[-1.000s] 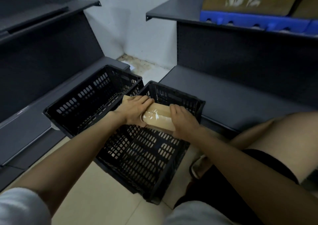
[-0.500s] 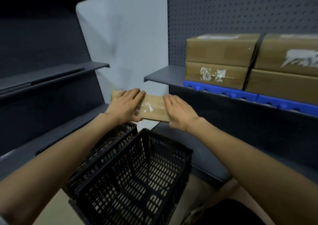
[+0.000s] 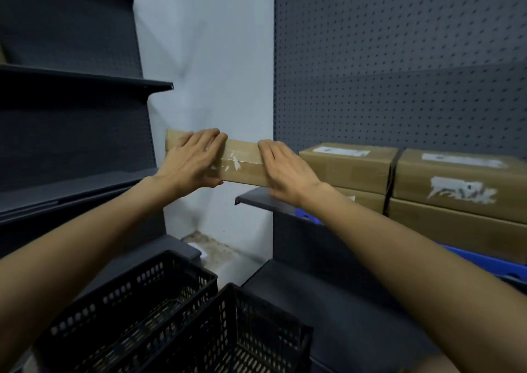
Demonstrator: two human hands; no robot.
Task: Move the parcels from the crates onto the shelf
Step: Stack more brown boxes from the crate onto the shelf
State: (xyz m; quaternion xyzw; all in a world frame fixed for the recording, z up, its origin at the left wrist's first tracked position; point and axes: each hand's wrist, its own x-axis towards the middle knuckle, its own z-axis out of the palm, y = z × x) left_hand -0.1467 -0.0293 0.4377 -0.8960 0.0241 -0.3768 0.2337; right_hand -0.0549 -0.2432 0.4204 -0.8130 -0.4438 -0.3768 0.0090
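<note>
Two hands, left (image 3: 194, 163) and right (image 3: 288, 170), grip clamped on parcel (image 3: 242, 164) ends, above shelf (image 3: 256, 198).

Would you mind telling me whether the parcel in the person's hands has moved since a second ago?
Yes. The parcel has risen from just above the crates to above the level of the shelf edge, held between the left hand and right hand.

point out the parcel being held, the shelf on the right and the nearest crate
held parcel (image 3: 242, 165), head view, on its taped front face between the hands
right shelf (image 3: 256, 198), head view, on its bare left end
nearest crate (image 3: 256, 335), head view, on its perforated inner wall
</note>
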